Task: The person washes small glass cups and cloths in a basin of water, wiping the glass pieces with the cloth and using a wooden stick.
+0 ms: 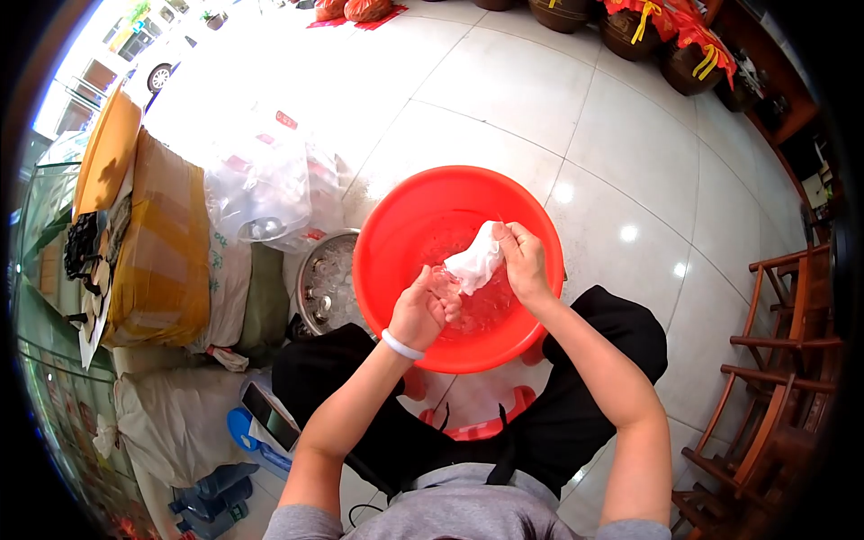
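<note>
A wet white cloth (475,261) hangs above the water in a large red plastic basin (387,243). My right hand (525,258) pinches its upper right end between thumb and fingers. At the cloth's lower left is my left hand (425,304), palm turned up and fingers curled. Something clear and shiny seems to sit at those fingertips, too small and glossy to name. Water with bubbles fills the basin's bottom. Left of the basin, partly behind its rim, stands a metal bowl (310,283) holding several clear, glassy pieces.
Clear plastic bags (270,193) and a taped cardboard box (162,252) stand on the left. A phone (270,416) lies below them by a blue-lidded container (243,427). Wooden chairs (765,387) line the right; dark jars (630,31) stand at the back.
</note>
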The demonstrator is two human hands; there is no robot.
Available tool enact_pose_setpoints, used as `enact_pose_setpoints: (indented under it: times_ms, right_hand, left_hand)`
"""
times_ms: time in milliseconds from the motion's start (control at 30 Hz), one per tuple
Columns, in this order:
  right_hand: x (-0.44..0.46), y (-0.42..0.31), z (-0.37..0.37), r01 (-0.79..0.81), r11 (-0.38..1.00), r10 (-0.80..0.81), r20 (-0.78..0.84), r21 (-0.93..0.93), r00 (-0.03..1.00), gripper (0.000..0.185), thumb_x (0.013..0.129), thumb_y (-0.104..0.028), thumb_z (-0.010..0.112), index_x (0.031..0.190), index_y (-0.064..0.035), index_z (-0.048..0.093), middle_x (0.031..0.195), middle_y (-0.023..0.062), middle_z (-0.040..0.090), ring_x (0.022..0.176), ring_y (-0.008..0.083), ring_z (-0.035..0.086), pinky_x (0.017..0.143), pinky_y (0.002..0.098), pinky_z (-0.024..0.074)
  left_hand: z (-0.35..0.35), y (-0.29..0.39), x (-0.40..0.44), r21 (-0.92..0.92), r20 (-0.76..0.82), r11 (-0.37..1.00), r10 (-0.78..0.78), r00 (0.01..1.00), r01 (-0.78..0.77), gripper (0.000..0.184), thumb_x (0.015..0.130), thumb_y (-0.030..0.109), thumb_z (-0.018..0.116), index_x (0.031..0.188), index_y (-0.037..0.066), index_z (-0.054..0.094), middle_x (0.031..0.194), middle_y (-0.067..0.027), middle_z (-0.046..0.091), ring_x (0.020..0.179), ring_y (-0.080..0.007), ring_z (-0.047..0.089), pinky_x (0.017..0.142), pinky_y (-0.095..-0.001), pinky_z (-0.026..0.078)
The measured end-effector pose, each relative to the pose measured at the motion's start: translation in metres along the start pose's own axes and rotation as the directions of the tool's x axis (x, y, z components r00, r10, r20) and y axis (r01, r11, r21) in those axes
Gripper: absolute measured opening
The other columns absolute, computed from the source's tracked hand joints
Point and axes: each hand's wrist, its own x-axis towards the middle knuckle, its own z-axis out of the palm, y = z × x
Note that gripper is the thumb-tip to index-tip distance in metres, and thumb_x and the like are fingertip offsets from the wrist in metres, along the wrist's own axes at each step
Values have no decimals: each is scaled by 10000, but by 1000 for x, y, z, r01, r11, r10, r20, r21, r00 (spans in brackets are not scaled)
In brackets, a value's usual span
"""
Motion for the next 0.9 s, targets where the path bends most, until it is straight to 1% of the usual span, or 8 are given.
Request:
enact_pose_setpoints:
  times_ms: [167, 333, 400, 433, 533, 667, 700, 900]
  right_hand:
    - [5, 4, 9, 145, 985, -146, 10, 93, 989, 297, 903, -276, 484, 883, 8, 568, 706, 76, 580, 611, 124, 528, 543, 273, 418]
    - [3, -9, 13, -107, 949, 88, 76, 297, 993, 239, 900, -193, 462, 938, 18, 567, 795, 73, 608, 736, 128, 565, 660, 270, 436]
    - [3, -2, 13, -72, 977, 63, 51, 200, 997, 202, 859, -102, 441, 946, 27, 571, 813, 56, 607, 772, 109, 553, 706, 247, 430]
    - [2, -2, 13, -38, 981, 29, 52, 189, 998, 204, 849, -83, 426, 940, 24, 573, 810, 55, 604, 771, 104, 549, 707, 245, 429]
    - [-6, -18, 15, -34, 984, 17, 99, 178, 995, 225, 824, -42, 378, 917, 21, 573, 812, 52, 596, 776, 97, 539, 708, 243, 426]
    - [-8, -6, 19, 66, 997, -60, 143, -35, 988, 237, 837, -52, 359, 937, -2, 568, 719, 77, 588, 614, 130, 559, 584, 255, 460]
    - [-12, -27, 20, -159, 979, 127, 229, 127, 965, 211, 870, -71, 358, 927, 5, 546, 758, 59, 567, 633, 101, 544, 581, 226, 446]
    - [-9, -18, 22, -296, 955, 289, 193, 12, 938, 220, 912, -155, 343, 956, -26, 516, 584, 85, 551, 348, 129, 467, 308, 250, 354]
  left_hand:
    - [-6, 21, -9, -137, 29, 984, -113, 993, 116, 406, 911, 422, 382, 1038, 65, 528, 867, -98, 570, 625, -153, 460, 545, -245, 378]
    - [-18, 70, -29, 3, -63, 989, -147, 987, 147, 330, 870, 298, 431, 1022, 27, 544, 841, -125, 582, 611, -165, 483, 523, -236, 409]
    - [-33, 101, -37, 168, -249, 986, 27, 968, 15, 295, 833, 237, 446, 980, -3, 533, 826, -110, 592, 646, -145, 544, 525, -224, 440]
    - [-52, 123, -42, 286, -155, 957, 92, 984, -44, 300, 836, 237, 456, 992, -8, 528, 832, -108, 596, 646, -143, 567, 531, -236, 457]
    - [-89, 164, -50, 608, -279, 761, 472, 836, -226, 235, 833, 180, 514, 1000, 16, 540, 752, -71, 583, 555, -141, 539, 484, -249, 439]
    - [-200, 169, -43, 557, -548, 830, 361, 755, 8, 237, 800, 166, 612, 972, 28, 524, 725, -54, 563, 521, -161, 545, 450, -266, 447]
    - [-224, 159, -40, 529, -613, 845, 313, 726, 82, 231, 787, 150, 635, 950, 33, 519, 720, -58, 560, 499, -173, 544, 440, -270, 453]
    - [-372, 80, -15, 438, -842, 832, 248, 479, 340, 558, 682, 147, 741, 1116, 2, 422, 854, -144, 565, 484, -216, 549, 402, -312, 472]
